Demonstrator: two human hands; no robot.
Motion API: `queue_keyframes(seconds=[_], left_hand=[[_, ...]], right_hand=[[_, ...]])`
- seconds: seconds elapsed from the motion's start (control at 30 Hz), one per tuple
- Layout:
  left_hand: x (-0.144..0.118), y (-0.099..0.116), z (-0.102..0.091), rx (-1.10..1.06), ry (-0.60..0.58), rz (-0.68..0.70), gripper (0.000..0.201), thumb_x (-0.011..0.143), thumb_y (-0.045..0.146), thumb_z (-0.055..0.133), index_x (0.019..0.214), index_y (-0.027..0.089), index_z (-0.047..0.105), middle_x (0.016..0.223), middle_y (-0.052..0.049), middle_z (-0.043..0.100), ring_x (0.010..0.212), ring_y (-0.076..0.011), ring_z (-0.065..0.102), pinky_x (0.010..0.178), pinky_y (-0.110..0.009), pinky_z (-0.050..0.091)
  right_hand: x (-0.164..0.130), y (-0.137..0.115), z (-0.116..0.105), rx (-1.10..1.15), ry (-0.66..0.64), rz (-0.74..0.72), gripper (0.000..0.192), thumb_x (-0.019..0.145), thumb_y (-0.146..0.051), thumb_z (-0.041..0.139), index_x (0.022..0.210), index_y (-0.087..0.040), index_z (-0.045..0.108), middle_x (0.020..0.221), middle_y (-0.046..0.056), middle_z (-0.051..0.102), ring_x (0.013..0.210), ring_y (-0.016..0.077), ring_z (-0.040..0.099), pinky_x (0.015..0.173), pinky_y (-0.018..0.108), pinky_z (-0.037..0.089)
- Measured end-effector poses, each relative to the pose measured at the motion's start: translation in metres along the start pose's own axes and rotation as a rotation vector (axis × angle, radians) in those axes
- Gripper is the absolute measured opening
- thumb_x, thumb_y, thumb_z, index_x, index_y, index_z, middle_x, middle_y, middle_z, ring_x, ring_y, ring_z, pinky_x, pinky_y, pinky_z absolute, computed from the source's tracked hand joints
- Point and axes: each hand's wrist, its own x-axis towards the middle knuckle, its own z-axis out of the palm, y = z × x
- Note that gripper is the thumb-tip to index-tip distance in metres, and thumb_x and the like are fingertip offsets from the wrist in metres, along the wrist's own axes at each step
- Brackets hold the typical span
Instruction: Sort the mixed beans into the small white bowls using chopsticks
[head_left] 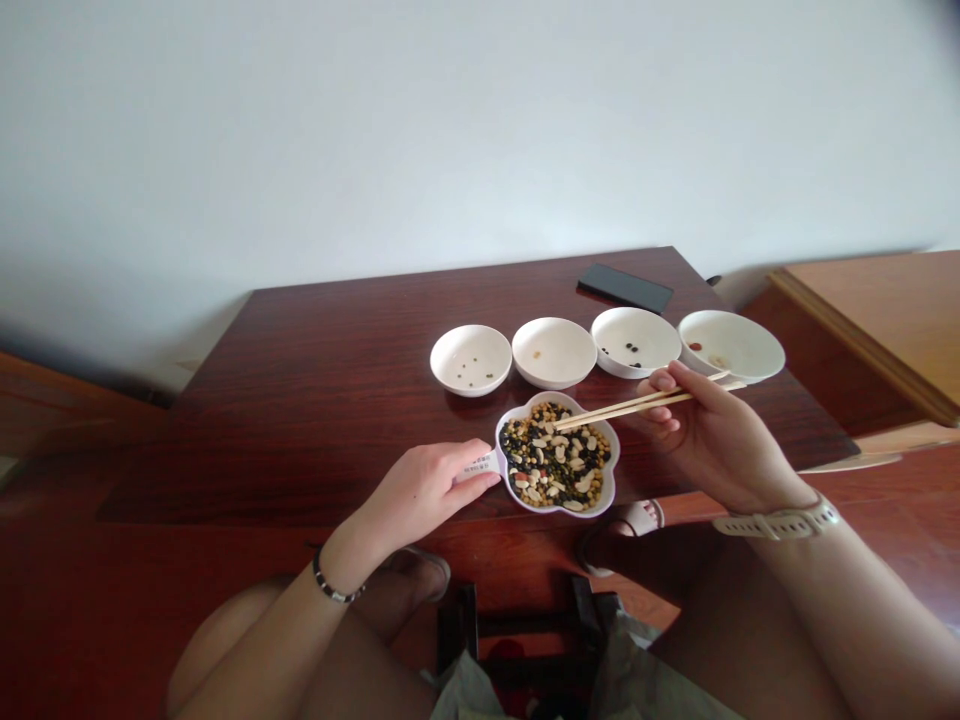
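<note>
A flower-shaped white dish (609, 452) full of mixed beans sits at the near edge of a dark wooden table (337, 400). My left hand (427, 485) pinches the dish's left rim, where a small label shows. My right hand (701, 425) holds a pair of wooden chopsticks (637, 404), their tips over the beans at the dish's far side. Behind the dish stand four small white bowls in a row: one (471, 359) with a few green beans, one (553, 351) with a pale bean, one (634, 341) with black beans, one (731, 345) with a red bean.
A black phone (625, 288) lies at the table's far right. A lighter wooden surface (877, 300) stands to the right. A white wall rises behind the table. My knees and sandalled feet show below the table's front edge.
</note>
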Motion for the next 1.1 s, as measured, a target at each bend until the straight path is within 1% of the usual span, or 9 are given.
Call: queue_keyframes(seconds=[0.17, 0.33, 0.43, 0.63, 0.8, 0.97, 1.1], left_hand=[[0.000, -0.001, 0.000, -0.017, -0.001, 0.002, 0.025, 0.110, 0.042, 0.057, 0.096, 0.021, 0.062, 0.088, -0.001, 0.069, 0.076, -0.0167, 0.063, 0.069, -0.027, 0.040], [0.000, -0.002, 0.001, -0.015, -0.001, 0.001, 0.025, 0.110, 0.041, 0.057, 0.097, 0.021, 0.062, 0.089, -0.001, 0.069, 0.076, -0.0162, 0.063, 0.069, -0.027, 0.039], [0.000, -0.002, 0.001, -0.017, -0.001, 0.008, 0.024, 0.110, 0.041, 0.057, 0.096, 0.021, 0.061, 0.089, 0.000, 0.069, 0.076, -0.0156, 0.062, 0.068, -0.026, 0.039], [0.001, -0.001, 0.000, -0.004, 0.008, 0.016, 0.025, 0.109, 0.041, 0.057, 0.095, 0.021, 0.061, 0.087, 0.000, 0.069, 0.075, -0.0157, 0.063, 0.068, -0.027, 0.039], [0.001, -0.001, 0.001, 0.003, 0.021, 0.019, 0.025, 0.109, 0.041, 0.057, 0.095, 0.022, 0.062, 0.087, 0.000, 0.070, 0.075, -0.0162, 0.064, 0.069, -0.027, 0.040], [0.000, -0.001, 0.001, 0.005, 0.034, 0.035, 0.026, 0.110, 0.042, 0.056, 0.096, 0.022, 0.062, 0.087, -0.001, 0.071, 0.075, -0.0167, 0.065, 0.069, -0.027, 0.041], [0.000, -0.001, 0.001, 0.003, 0.030, 0.029, 0.027, 0.110, 0.043, 0.056, 0.095, 0.022, 0.063, 0.086, -0.001, 0.071, 0.075, -0.0168, 0.066, 0.068, -0.027, 0.040]], right_hand=[[-0.001, -0.002, -0.004, -0.062, 0.009, -0.035, 0.023, 0.098, -0.033, 0.075, 0.082, -0.019, 0.066, 0.083, 0.001, 0.052, 0.067, 0.0084, 0.052, 0.054, 0.015, 0.056], [-0.004, -0.003, 0.000, -0.109, 0.027, -0.087, 0.025, 0.101, -0.034, 0.070, 0.080, -0.021, 0.066, 0.081, 0.002, 0.052, 0.066, 0.0094, 0.051, 0.052, 0.015, 0.055], [-0.006, -0.002, 0.003, -0.135, 0.026, -0.112, 0.023, 0.100, -0.034, 0.071, 0.081, -0.021, 0.066, 0.081, 0.001, 0.053, 0.065, 0.0093, 0.052, 0.051, 0.014, 0.054], [-0.005, 0.002, 0.004, -0.218, 0.018, -0.163, 0.024, 0.098, -0.038, 0.075, 0.083, -0.021, 0.066, 0.082, 0.001, 0.058, 0.066, 0.0107, 0.057, 0.055, 0.018, 0.057], [-0.008, 0.010, 0.016, -0.288, 0.014, -0.170, 0.029, 0.098, -0.044, 0.073, 0.084, -0.020, 0.067, 0.086, 0.002, 0.061, 0.066, 0.0114, 0.062, 0.058, 0.020, 0.058], [-0.014, 0.019, 0.033, -0.466, 0.027, -0.273, 0.034, 0.096, -0.052, 0.075, 0.083, -0.021, 0.068, 0.086, 0.003, 0.062, 0.066, 0.0131, 0.064, 0.058, 0.023, 0.059], [-0.017, 0.025, 0.035, -0.610, -0.031, -0.333, 0.035, 0.099, -0.056, 0.069, 0.086, -0.023, 0.070, 0.083, 0.003, 0.064, 0.070, 0.0165, 0.066, 0.064, 0.028, 0.060]])
